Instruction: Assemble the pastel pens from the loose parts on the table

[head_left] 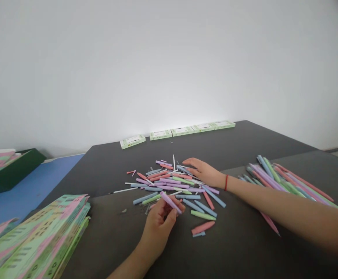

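My left hand (160, 221) is closed around a purple pen barrel (170, 202), which slants at the near side of the pile. My right hand (204, 170), with a red string on the wrist, reaches over the far right of the pile. Its fingers are stretched out and apart, nearest to a blue pen part and some thin white refills. Between and beyond both hands lies a loose heap of pen parts (169, 185) in purple, blue, green and red. A red barrel (203, 227) and a small blue piece (199, 234) lie apart from it, nearer to me.
Assembled-looking pens (273, 176) lie in a bundle on the right, partly behind my right forearm. Several flat green boxes (182, 131) line the far table edge. Printed packages (38, 236) are stacked at the near left. A dark green box (14, 170) stands on a blue surface (55, 170).
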Tool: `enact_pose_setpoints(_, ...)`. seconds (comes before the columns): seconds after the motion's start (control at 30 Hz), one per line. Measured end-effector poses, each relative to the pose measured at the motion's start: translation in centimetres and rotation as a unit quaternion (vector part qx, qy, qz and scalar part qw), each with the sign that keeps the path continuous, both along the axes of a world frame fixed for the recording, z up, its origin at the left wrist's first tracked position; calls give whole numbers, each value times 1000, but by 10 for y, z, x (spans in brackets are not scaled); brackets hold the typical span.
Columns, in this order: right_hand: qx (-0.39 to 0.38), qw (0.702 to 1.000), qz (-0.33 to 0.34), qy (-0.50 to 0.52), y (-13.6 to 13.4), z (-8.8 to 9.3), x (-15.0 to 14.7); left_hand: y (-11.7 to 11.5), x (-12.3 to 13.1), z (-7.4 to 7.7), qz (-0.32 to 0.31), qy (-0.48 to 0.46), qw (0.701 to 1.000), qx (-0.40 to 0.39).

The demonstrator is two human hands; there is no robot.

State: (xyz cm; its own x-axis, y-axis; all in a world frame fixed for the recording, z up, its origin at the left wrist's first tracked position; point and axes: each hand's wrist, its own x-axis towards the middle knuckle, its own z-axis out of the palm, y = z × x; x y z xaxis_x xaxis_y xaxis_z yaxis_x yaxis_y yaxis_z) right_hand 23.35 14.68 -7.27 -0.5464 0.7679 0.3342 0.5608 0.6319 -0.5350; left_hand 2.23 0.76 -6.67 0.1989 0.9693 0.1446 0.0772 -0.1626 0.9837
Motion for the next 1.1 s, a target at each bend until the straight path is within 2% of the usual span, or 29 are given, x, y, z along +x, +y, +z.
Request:
enact_pose_setpoints(0.27, 19, 999, 3, -41, -2, 8, 16, -2, -3, -6, 1, 103, 994, 45)
enact_pose_setpoints(0.4, 33, 996, 59, -64, -18, 19, 21, -4, 0, -1, -8, 133, 991, 31)
enact_pose_setpoints(0.53, 24, 983, 153, -100, -33, 24, 14, -5, 2, 3, -8, 147, 989, 29)
enact_pose_setpoints(0.63, 4, 971, 204, -123, -40, 23, 7, -5, 2, 0, -13, 154, 987, 34)
enact_pose_setpoints(0.83, -15, 958, 251, -138, -51, 21, 8, -5, 4, -9, -5, 133, 989, 59)
enact_pose_setpoints(0.97, 13, 965, 228, -129, -42, 25, 5, -5, 5, -11, -20, 122, 990, 65)
enact_pose_setpoints(1.1, 60, 972, 154, -164, -10, 27, -17, -4, 4, -11, -26, 122, 990, 59)
